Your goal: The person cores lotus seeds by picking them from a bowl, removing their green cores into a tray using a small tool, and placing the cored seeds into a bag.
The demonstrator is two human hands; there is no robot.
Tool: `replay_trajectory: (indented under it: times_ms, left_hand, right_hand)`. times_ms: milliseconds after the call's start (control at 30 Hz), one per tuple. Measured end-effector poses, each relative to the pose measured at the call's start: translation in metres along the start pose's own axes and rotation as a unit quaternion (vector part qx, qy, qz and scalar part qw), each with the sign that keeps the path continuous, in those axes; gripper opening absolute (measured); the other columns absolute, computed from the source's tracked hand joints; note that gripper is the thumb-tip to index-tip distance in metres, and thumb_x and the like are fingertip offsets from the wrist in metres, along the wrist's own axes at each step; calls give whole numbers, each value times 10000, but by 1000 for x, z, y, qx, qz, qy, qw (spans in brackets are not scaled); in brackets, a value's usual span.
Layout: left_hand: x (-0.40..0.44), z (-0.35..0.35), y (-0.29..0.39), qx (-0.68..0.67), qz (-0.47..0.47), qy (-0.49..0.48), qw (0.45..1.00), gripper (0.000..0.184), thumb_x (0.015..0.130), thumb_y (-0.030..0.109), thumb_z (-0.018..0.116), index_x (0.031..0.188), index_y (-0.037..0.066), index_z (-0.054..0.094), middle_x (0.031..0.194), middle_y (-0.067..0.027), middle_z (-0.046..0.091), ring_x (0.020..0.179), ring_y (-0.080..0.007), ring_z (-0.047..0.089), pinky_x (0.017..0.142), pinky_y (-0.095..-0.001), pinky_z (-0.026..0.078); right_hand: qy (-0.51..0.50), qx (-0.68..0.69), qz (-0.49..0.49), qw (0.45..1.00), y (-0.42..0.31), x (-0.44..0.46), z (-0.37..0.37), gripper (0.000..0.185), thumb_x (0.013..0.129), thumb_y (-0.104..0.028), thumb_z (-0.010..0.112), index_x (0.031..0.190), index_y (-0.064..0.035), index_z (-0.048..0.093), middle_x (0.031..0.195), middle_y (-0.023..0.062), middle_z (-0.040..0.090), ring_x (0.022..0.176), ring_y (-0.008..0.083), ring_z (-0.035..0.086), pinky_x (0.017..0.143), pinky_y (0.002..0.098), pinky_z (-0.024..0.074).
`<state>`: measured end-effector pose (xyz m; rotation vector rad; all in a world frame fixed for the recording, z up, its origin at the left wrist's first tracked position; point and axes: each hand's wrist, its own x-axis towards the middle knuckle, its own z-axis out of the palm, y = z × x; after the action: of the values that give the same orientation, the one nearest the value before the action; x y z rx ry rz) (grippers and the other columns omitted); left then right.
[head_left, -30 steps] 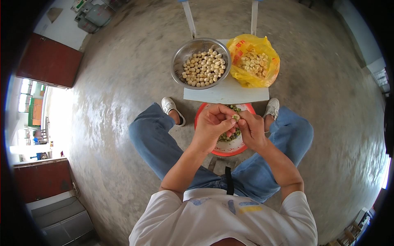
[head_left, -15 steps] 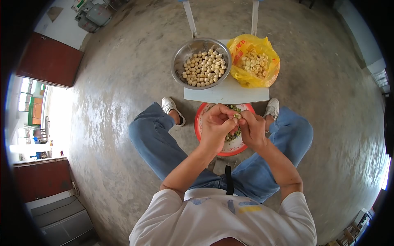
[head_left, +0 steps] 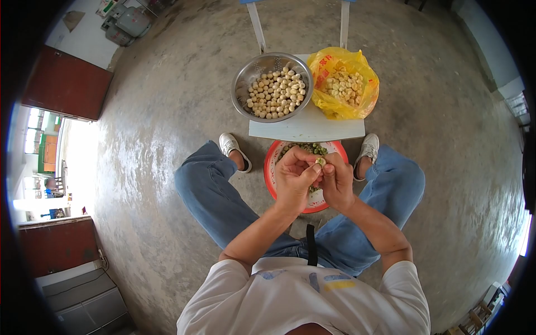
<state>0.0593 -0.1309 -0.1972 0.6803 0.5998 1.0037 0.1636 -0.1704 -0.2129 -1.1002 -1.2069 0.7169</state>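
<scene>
Pinching a small round piece (head_left: 320, 162) between thumb and finger, the left hand (head_left: 293, 172) has it at its tip near the centre of the frame; the right hand (head_left: 338, 176) is curled, its fingertips against the piece's right side. The piece looks pale cream with a greenish tint. Counted, there are one held piece, two hands, one red-rimmed basin (head_left: 268, 173) beneath them, and, on one pale worktop (head_left: 307, 132) at upper centre, one metal colander (head_left: 240, 88) and one yellow bag (head_left: 334, 109); their heaped contents are too many to count.
</scene>
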Motion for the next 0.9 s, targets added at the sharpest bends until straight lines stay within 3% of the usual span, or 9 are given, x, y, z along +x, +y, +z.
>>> replay_trajectory:
  times_ms: [367,467,567,767,900]
  left_hand:
    - [2,-2,-12,12,25,25,999,120,789,-6,584,848,65,508,759,-37,612,577,-61,547,469,-166,422]
    - [10,-6,-7,25,9,-10,1000,114,790,-2,585,853,64,515,749,-42,609,576,-71,553,466,-173,432]
    - [15,-14,2,20,-49,-42,998,116,789,11,600,871,57,533,739,-51,609,582,-82,565,466,-185,442]
    - [25,-23,11,60,-88,-83,991,122,801,38,617,904,45,552,734,-53,611,591,-88,574,478,-194,448]
    - [26,-23,13,72,-86,-86,990,106,814,47,611,899,38,548,739,-43,604,596,-85,568,499,-188,442]
  right_hand:
    - [42,-19,36,998,0,0,6,236,979,-183,391,815,-32,470,601,28,512,509,71,491,456,230,382]
    - [6,83,88,993,12,4,0,268,984,-250,384,825,-49,463,597,-3,481,475,50,446,429,215,368]
    - [-41,173,199,964,9,8,-10,329,985,-334,347,821,-68,450,586,-25,433,436,30,385,383,196,354]
    - [-136,289,245,915,13,17,-24,379,982,-388,304,812,-77,437,616,-16,414,414,30,360,345,186,358]
    - [-104,222,248,937,16,16,-21,379,982,-387,313,816,-73,446,607,-16,409,408,33,361,345,191,358]
